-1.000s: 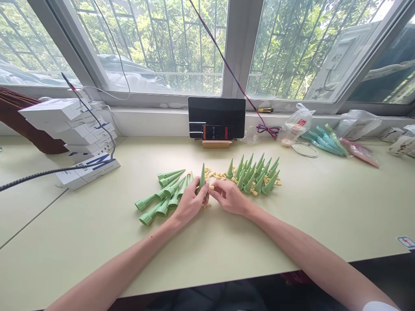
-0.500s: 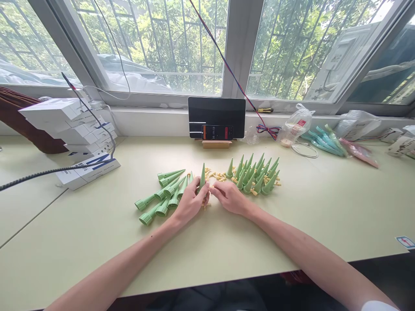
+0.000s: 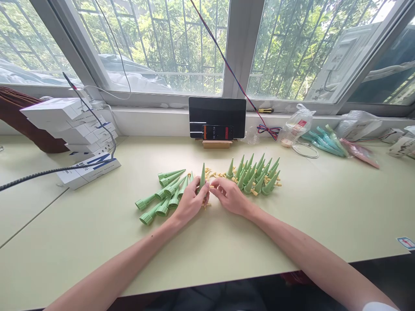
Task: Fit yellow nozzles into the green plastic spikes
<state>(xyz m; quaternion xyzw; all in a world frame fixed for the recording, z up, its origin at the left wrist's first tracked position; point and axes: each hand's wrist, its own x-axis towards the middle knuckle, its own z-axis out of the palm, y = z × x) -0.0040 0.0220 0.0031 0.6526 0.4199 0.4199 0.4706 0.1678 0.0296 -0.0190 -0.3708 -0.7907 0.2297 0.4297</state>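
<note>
My left hand (image 3: 190, 201) is closed round a green plastic cone spike (image 3: 202, 175) and holds it upright, tip pointing up. My right hand (image 3: 231, 195) meets it at the spike's base, fingers pinched on a small yellow part (image 3: 212, 187). To the left lies a heap of green spikes (image 3: 164, 192) on their sides. To the right a cluster of green spikes (image 3: 254, 175) stands upright with yellow pieces at their bases. Loose yellow parts (image 3: 216, 174) are scattered behind my hands.
The pale table (image 3: 324, 207) runs to a windowsill. A dark tablet (image 3: 217, 111) and a phone (image 3: 217, 132) on a wooden stand sit at the back. White boxes (image 3: 69, 125) and a black cable (image 3: 48, 172) are at the left; bags of teal spikes (image 3: 326, 141) at the right.
My right fingers have shifted slightly at the spike's base. Otherwise nothing has visibly moved.
</note>
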